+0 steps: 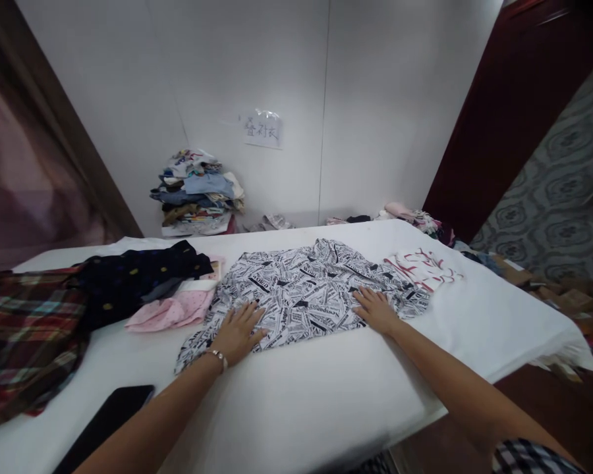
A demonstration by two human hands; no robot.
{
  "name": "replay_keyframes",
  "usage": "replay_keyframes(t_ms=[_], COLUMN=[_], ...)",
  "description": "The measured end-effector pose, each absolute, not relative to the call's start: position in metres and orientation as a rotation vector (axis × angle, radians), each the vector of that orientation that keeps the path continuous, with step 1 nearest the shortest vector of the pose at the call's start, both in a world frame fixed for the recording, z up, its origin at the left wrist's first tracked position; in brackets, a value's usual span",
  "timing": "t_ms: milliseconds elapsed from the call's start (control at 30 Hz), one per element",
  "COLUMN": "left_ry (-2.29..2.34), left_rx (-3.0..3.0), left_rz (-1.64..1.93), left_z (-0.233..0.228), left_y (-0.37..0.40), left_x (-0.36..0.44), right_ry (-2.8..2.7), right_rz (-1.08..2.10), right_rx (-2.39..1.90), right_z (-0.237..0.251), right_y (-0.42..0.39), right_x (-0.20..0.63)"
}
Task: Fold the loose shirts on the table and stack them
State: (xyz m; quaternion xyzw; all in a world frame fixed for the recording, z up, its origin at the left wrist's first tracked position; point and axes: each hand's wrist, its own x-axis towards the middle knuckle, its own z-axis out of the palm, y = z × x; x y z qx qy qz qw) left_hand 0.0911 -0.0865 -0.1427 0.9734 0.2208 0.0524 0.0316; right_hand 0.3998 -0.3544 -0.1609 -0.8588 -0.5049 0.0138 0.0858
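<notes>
Left hand (238, 331) spread flat, fingers splayed wide, palm down on the near-left part of the black-and-white printed shirt (304, 293), gripping nothing; a beaded bracelet (218, 356) around that wrist. Right hand (375, 309) likewise flat and open, fingers extended and slightly apart, pressing the near-right edge of the same shirt, holding nothing. Shirt laid out across the middle of the white table (326, 401), lying between and beneath both hands and reaching away from them toward the wall, collar at the far side. Print on the shirt made of newspaper-style lettering in slanted blocks; individual words too small and blurred to read with any confidence. On the wall behind the shirt, a taped paper sign (261, 130) with handwritten characters, not clearly legible. Just left of the shirt, a folded pink garment (170, 311), touching or nearly touching its left edge; beyond that, a dark navy garment with small yellow dots (133, 280), and farther left a red plaid cloth (24, 336) draped over the table end. Just right of the shirt, a white piece with red markings (425, 266), those markings also unreadable. Near side of the shirt, well to the left, a black phone (106, 421) lying face up by the left forearm. Behind the shirt, against the wall, a stack of folded clothes (197, 192).
</notes>
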Motion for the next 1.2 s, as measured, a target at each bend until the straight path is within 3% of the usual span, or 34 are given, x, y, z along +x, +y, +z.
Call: replay_keyframes(t_ms=[800,967,1067,1200], left_ry=[0.749,0.417,0.232,0.337], left_rx=[2.901,2.956,3.03,3.086], left_rz=[0.134,0.44,0.413,0.337], left_z=[-0.14,-0.121,-0.122,-0.128], left_y=[-0.081,-0.097,-0.104,-0.096], left_x=[0.088,0.052,0.023,0.007], right_ry=[-1.41,-1.436,-1.657,-1.734], right_rz=[0.162,-0.118,-0.183,-0.253], right_rx=[-2.558,-2.251,-2.193,-2.313], right_z=[-0.158,-0.154,-0.157,-0.157], right_y=[-0.355,-0.4,-0.438,-0.461], right_x=[0.402,0.407,0.412,0.422])
